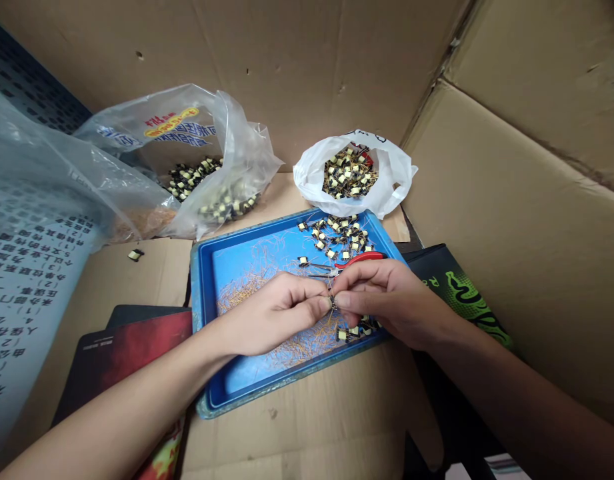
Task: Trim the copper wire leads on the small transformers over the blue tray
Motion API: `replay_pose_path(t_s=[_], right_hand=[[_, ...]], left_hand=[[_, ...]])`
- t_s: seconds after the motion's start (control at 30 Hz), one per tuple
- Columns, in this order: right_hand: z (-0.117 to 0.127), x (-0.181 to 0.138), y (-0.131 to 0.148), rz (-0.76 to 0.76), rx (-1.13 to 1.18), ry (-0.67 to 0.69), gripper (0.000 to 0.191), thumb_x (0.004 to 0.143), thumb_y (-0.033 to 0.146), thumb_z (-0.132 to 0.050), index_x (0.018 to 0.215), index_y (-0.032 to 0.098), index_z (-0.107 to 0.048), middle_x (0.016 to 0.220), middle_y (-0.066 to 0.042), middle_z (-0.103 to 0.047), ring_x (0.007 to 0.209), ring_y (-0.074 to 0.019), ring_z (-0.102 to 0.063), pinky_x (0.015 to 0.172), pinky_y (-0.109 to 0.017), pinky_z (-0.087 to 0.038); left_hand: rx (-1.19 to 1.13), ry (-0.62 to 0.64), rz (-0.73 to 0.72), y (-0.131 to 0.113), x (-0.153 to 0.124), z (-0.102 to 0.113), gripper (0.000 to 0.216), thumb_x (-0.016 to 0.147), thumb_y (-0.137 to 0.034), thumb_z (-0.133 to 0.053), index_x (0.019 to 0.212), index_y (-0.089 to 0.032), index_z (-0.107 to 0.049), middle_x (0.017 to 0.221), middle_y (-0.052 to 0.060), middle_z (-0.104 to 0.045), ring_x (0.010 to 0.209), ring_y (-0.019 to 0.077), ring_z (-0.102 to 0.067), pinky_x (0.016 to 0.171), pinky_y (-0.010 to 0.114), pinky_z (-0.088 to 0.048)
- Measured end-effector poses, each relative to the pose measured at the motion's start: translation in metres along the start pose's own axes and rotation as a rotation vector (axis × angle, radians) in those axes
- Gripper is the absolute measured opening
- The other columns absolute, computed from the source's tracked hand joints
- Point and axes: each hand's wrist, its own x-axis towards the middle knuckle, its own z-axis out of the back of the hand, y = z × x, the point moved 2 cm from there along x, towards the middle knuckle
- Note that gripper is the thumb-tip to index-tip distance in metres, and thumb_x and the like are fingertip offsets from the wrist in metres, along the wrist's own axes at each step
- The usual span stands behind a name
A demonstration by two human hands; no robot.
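Over the blue tray (201, 320), my left hand (279, 313) and my right hand (387, 297) meet fingertip to fingertip. Both pinch one small transformer (333, 303) with thin wire leads; most of it is hidden by the fingers. Pliers with red handles (361, 257) lie in the tray just behind my right hand, jaws pointing left. Loose yellow-and-black transformers (344, 233) crowd the tray's far right corner, and more (343, 335) lie beneath my right hand. Copper-coloured wire clippings (241, 293) are scattered across the tray floor.
A white plastic bag (307, 173) full of transformers stands behind the tray. At back left, a clear bag (247, 153) holds more, beside another clear plastic bag (41, 153). One transformer (135, 255) lies on the cardboard at left. Cardboard walls (297, 67) enclose the back and right.
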Motion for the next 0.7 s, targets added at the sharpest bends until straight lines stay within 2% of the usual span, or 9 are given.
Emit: replay_pose_path(t_s=[0.1, 0.2, 0.27, 0.33, 0.4, 0.47, 0.53, 0.63, 0.7], right_hand=[[-0.002, 0.000, 0.003, 0.015, -0.020, 0.000, 0.022, 0.084, 0.036, -0.084, 0.093, 0.018, -0.075, 0.067, 0.001, -0.068, 0.062, -0.0102, -0.062, 0.059, -0.022, -0.045], [-0.004, -0.002, 0.006, 0.090, -0.068, -0.042, 0.022, 0.088, 0.036, -0.079, 0.096, 0.018, -0.071, 0.068, 0.002, -0.066, 0.063, -0.0116, -0.062, 0.061, -0.025, -0.048], [-0.007, -0.004, 0.008, 0.208, -0.164, -0.080, 0.022, 0.091, 0.030, -0.073, 0.108, 0.018, -0.068, 0.077, 0.000, -0.068, 0.069, -0.0132, -0.065, 0.064, -0.027, -0.051], [-0.010, -0.007, 0.010, 0.372, -0.334, -0.130, 0.034, 0.090, 0.021, -0.070, 0.123, 0.020, -0.063, 0.092, -0.003, -0.068, 0.075, -0.0138, -0.065, 0.069, -0.030, -0.054], [-0.013, -0.010, 0.012, 0.552, -0.524, -0.211, 0.043, 0.087, 0.016, -0.072, 0.128, 0.021, -0.061, 0.102, -0.004, -0.066, 0.078, -0.0138, -0.063, 0.073, -0.032, -0.054], [-0.016, -0.011, 0.015, 0.709, -0.663, -0.297, 0.038, 0.086, 0.015, -0.075, 0.122, 0.021, -0.064, 0.101, -0.004, -0.065, 0.079, -0.0141, -0.062, 0.074, -0.032, -0.054], [-0.018, -0.012, 0.018, 0.810, -0.735, -0.347, 0.026, 0.089, 0.016, -0.076, 0.113, 0.021, -0.068, 0.094, -0.002, -0.066, 0.080, -0.0147, -0.063, 0.074, -0.032, -0.054], [-0.019, -0.012, 0.022, 0.854, -0.783, -0.362, 0.015, 0.094, 0.014, -0.071, 0.106, 0.023, -0.070, 0.091, -0.002, -0.070, 0.085, -0.0162, -0.067, 0.077, -0.033, -0.055], [-0.018, -0.013, 0.023, 0.857, -0.794, -0.366, 0.014, 0.095, 0.012, -0.068, 0.105, 0.023, -0.070, 0.094, -0.002, -0.072, 0.088, -0.0167, -0.069, 0.079, -0.033, -0.056]], left_hand=[[0.003, -0.016, 0.005, 0.000, 0.000, 0.000, 0.044, 0.101, -0.041, -0.053, 0.066, -0.015, -0.048, 0.062, -0.006, -0.035, 0.059, 0.0064, -0.030, 0.056, 0.022, -0.027], [0.021, -0.107, -0.011, -0.002, 0.000, 0.000, 0.046, 0.102, -0.044, -0.052, 0.068, -0.014, -0.053, 0.062, -0.005, -0.044, 0.059, 0.0067, -0.036, 0.058, 0.022, -0.031], [0.054, -0.183, -0.034, -0.003, 0.001, 0.000, 0.044, 0.104, -0.044, -0.051, 0.074, -0.012, -0.060, 0.067, -0.002, -0.054, 0.063, 0.0076, -0.045, 0.062, 0.022, -0.036], [0.090, -0.228, -0.053, -0.004, 0.001, 0.000, 0.042, 0.104, -0.043, -0.051, 0.082, -0.012, -0.067, 0.076, 0.001, -0.063, 0.072, 0.0093, -0.053, 0.069, 0.022, -0.042], [0.107, -0.242, -0.069, -0.005, 0.002, 0.000, 0.038, 0.104, -0.042, -0.053, 0.089, -0.012, -0.070, 0.087, 0.005, -0.069, 0.082, 0.0120, -0.060, 0.079, 0.023, -0.046], [0.108, -0.240, -0.081, -0.005, 0.002, 0.001, 0.034, 0.103, -0.041, -0.055, 0.095, -0.013, -0.073, 0.095, 0.006, -0.072, 0.090, 0.0140, -0.062, 0.086, 0.025, -0.048], [0.109, -0.227, -0.088, -0.006, 0.002, 0.001, 0.033, 0.103, -0.040, -0.054, 0.097, -0.013, -0.073, 0.094, 0.006, -0.071, 0.088, 0.0132, -0.062, 0.085, 0.024, -0.048], [0.113, -0.198, -0.092, -0.006, 0.001, 0.002, 0.034, 0.104, -0.039, -0.053, 0.093, -0.012, -0.072, 0.086, 0.004, -0.068, 0.081, 0.0112, -0.058, 0.078, 0.023, -0.046], [0.101, -0.176, -0.099, -0.006, 0.000, 0.002, 0.036, 0.105, -0.039, -0.051, 0.091, -0.012, -0.071, 0.084, 0.004, -0.067, 0.080, 0.0116, -0.056, 0.077, 0.024, -0.045]])
